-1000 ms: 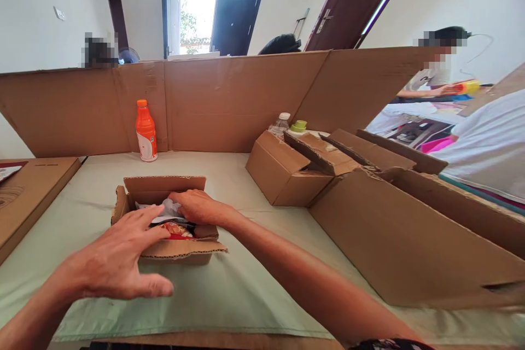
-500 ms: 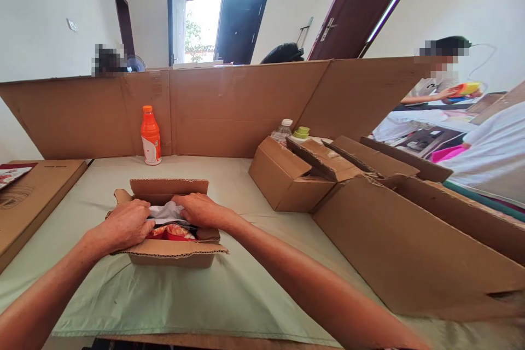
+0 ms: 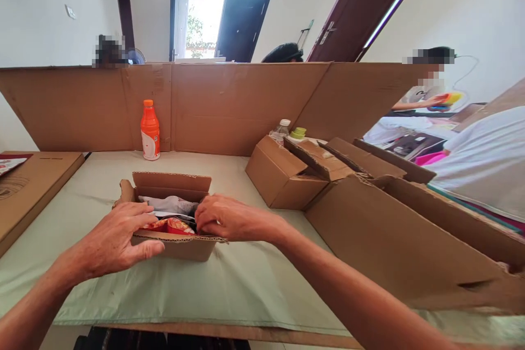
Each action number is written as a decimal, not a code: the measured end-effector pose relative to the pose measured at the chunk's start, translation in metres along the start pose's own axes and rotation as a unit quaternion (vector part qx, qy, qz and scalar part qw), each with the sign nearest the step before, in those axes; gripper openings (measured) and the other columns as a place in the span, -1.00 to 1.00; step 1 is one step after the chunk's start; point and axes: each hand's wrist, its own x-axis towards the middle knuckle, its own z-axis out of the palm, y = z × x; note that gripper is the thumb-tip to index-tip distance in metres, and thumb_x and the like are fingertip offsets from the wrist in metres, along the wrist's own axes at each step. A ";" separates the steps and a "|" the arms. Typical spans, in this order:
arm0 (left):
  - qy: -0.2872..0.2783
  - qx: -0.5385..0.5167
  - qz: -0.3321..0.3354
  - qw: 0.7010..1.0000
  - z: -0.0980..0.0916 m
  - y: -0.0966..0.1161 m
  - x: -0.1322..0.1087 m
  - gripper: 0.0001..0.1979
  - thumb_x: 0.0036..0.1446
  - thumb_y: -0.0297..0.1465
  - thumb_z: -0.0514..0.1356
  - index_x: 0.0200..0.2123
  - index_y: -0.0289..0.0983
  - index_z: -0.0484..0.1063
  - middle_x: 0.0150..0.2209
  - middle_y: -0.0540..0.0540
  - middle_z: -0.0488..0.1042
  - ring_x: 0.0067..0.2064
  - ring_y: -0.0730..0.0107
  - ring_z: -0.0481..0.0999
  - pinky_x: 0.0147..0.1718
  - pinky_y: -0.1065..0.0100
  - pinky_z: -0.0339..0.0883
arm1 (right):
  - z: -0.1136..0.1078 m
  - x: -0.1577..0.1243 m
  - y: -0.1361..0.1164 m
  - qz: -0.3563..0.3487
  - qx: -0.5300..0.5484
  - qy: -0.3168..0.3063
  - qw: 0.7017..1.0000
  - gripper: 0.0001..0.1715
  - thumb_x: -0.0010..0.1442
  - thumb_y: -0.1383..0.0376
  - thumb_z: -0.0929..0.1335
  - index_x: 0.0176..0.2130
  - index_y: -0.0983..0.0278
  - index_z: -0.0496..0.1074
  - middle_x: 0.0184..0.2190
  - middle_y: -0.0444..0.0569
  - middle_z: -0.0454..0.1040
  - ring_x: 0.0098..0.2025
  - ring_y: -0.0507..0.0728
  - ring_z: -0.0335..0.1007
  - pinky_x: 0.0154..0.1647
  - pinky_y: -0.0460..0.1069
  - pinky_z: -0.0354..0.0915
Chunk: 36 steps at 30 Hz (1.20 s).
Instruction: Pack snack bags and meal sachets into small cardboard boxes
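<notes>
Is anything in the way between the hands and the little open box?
No, nothing is. The left hand clasps the small box at its near left corner, and the right hand touches its right edge, beside the packets inside.

Desk (image 3: 229, 284), pale green cover.
On it: small open box (image 3: 180, 247), orange bottle (image 3: 150, 131), larger cartons (image 3: 283, 180) right, flat board (image 3: 28, 186) left, possibly boxed.
</notes>
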 end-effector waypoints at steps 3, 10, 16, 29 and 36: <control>-0.021 -0.008 0.012 1.000 0.006 -0.001 -0.001 -0.47 0.18 -0.05 0.24 0.12 -0.21 0.50 0.13 -0.23 0.53 0.18 -0.11 0.45 0.15 -0.02 0.33 | 0.000 0.007 -0.005 -0.009 -0.044 -0.041 0.998 -0.65 0.31 0.44 0.26 -0.29 0.25 0.62 -0.23 0.01 0.63 -0.05 0.18 0.43 0.06 0.04 0.17; -0.031 0.012 0.010 0.999 0.024 -0.009 -0.005 -0.47 0.11 -0.46 0.14 0.18 -0.18 0.43 0.13 -0.13 0.56 0.12 0.03 0.52 0.24 -0.05 0.24 | 0.002 0.016 -0.009 0.035 -0.132 -0.016 0.991 -0.61 0.45 0.24 0.22 -0.16 0.34 0.59 -0.12 0.10 0.59 -0.08 0.20 0.38 -0.01 0.08 0.14; 0.034 0.061 0.042 0.997 0.057 -0.053 -0.004 -0.42 0.08 -0.46 0.09 0.20 -0.13 0.41 0.15 -0.14 0.56 0.14 -0.04 0.56 0.32 -0.23 0.11 | 0.012 0.025 -0.008 0.063 -0.222 -0.004 0.973 -0.28 0.43 -0.09 0.19 -0.22 0.38 0.66 -0.09 0.21 0.57 -0.04 0.27 0.36 -0.01 0.13 0.17; 0.156 0.095 0.102 0.978 0.086 -0.098 0.003 -0.41 0.06 -0.39 0.08 0.17 0.04 0.48 0.03 0.04 0.64 0.00 -0.04 0.66 0.23 -0.11 0.35 | -0.001 -0.001 0.022 0.031 0.023 0.174 0.984 -0.69 0.21 0.27 0.49 -0.50 0.28 0.42 -0.20 -0.05 0.62 -0.10 0.13 0.50 0.00 0.03 0.23; 0.040 0.053 0.021 0.998 0.049 -0.041 0.000 -0.43 -0.01 -0.52 0.10 0.10 -0.15 0.53 0.05 -0.12 0.63 0.05 0.01 0.62 0.29 -0.19 0.22 | 0.023 -0.005 0.014 0.009 0.031 0.223 0.974 -0.64 0.23 0.23 0.46 0.02 0.24 0.52 0.20 0.17 0.45 0.25 0.29 0.34 0.26 0.24 0.19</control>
